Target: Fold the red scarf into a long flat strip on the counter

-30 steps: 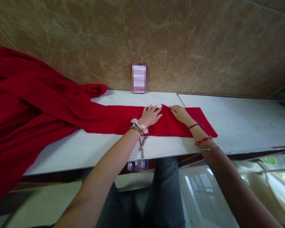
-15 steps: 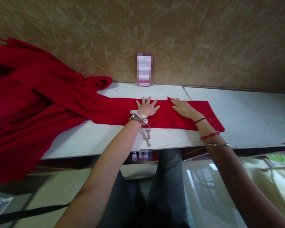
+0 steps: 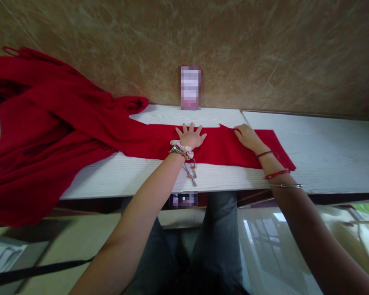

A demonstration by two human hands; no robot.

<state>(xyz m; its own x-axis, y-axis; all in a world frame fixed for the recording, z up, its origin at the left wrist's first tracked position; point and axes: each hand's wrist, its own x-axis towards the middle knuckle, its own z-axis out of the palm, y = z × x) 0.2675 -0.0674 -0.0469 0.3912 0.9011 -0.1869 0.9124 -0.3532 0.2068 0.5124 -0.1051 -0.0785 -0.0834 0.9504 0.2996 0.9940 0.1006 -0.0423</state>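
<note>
A large red garment (image 3: 80,102) lies across the white tabletop, bunched into folds on the left. From it a long flat strip of the same red cloth (image 3: 221,147) stretches to the right. On the strip rests my left hand (image 3: 190,136), palm down and fingers spread wide. Farther right, at the strip's upper edge, my right hand (image 3: 249,137) has its fingers curled in and closed on the cloth. The fabric under both palms is hidden.
A phone (image 3: 190,88) with a blurred screen leans against the brown marbled wall (image 3: 264,49) behind the white tabletop (image 3: 326,151). Some red cloth hangs over the front edge at left. Below the edge, a blurred-out device (image 3: 183,199) sits between my legs.
My right hand has slid a little to the right along the upper edge, and its fingers have gone from stretched out to curled. My left hand stays spread on the cloth.
</note>
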